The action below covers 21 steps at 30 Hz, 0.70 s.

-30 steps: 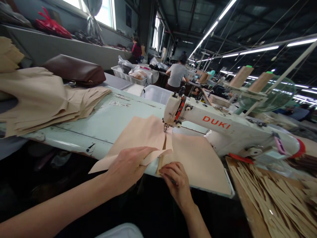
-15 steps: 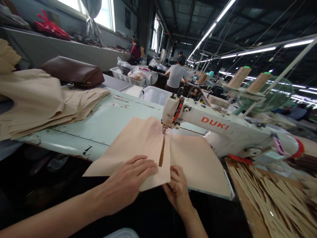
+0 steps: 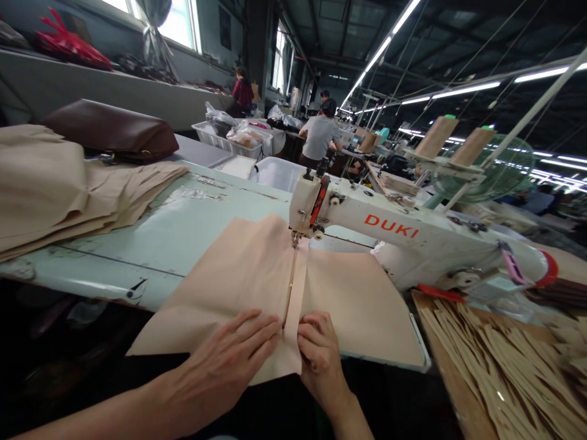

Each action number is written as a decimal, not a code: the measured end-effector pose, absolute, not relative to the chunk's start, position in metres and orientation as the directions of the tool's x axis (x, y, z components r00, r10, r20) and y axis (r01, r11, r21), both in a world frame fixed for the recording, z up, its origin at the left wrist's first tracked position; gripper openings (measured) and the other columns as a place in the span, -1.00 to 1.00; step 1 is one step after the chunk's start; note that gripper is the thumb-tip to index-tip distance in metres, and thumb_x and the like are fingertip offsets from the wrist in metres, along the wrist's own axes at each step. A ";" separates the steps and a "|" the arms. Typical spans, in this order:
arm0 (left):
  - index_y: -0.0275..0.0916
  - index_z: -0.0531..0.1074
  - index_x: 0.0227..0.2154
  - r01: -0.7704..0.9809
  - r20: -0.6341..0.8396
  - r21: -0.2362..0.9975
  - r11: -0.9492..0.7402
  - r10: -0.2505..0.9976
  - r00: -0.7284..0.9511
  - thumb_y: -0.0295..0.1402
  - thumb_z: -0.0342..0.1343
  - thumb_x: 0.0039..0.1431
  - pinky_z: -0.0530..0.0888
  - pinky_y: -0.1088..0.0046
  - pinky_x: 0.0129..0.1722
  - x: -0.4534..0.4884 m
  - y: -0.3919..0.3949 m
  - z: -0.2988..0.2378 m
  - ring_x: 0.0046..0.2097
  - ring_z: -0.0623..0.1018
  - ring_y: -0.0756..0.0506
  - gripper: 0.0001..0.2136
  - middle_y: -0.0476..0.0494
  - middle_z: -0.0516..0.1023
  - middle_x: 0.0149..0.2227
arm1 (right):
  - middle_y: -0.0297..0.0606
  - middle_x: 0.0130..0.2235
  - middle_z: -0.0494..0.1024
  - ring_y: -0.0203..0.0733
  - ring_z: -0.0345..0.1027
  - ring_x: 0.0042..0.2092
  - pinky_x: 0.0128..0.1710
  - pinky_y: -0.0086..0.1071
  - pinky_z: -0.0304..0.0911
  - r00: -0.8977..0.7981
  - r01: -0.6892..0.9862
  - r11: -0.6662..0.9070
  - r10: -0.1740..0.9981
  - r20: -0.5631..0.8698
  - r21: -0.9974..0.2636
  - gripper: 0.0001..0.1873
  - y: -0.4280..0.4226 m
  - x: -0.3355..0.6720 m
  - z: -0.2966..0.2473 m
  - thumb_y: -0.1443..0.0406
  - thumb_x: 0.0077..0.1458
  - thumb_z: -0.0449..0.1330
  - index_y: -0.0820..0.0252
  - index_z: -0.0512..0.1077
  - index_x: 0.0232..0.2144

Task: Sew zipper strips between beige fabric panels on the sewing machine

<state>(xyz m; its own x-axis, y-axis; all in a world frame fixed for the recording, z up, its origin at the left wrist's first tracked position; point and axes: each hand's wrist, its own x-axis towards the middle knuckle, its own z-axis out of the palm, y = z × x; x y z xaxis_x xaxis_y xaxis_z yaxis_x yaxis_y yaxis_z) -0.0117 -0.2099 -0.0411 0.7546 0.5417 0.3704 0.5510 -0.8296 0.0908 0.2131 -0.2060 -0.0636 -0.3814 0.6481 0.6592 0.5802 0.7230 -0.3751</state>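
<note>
A pale peach fabric piece [image 3: 238,278] lies on the light green sewing table [image 3: 183,226], running under the needle of a white DUKI sewing machine [image 3: 389,229]. A second peach piece [image 3: 358,299] lies to its right, and a narrow folded seam [image 3: 293,290] runs between them toward me. My left hand [image 3: 229,360] rests flat on the left piece, fingers stretched out beside the seam. My right hand [image 3: 318,351] has its fingers curled and pressed down on the seam's near end at the table's front edge.
A stack of tan fabric pieces [image 3: 68,195] and a brown bag [image 3: 110,131] lie on the left. Several tan strips [image 3: 499,366] fill a board at the right. A green fan [image 3: 499,174] and thread cones [image 3: 438,137] stand behind the machine. Other people [image 3: 318,137] work farther back.
The left fabric piece has been unfolded, flattened and drawn toward me. Both hands slid nearer the table's front edge and the gap at the seam has narrowed.
</note>
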 end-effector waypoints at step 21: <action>-0.25 0.27 0.26 0.454 0.315 0.134 -0.881 0.472 0.823 -0.20 0.23 0.24 0.23 0.38 0.30 -0.018 -0.189 -0.014 0.20 0.43 -0.16 -0.42 -0.19 0.45 0.21 | -0.21 0.06 0.47 -0.06 0.29 0.07 0.10 -0.13 0.27 -0.354 0.820 0.522 0.786 0.507 -0.236 -0.37 -0.173 0.202 -0.041 0.60 0.03 -0.03 0.13 0.39 0.12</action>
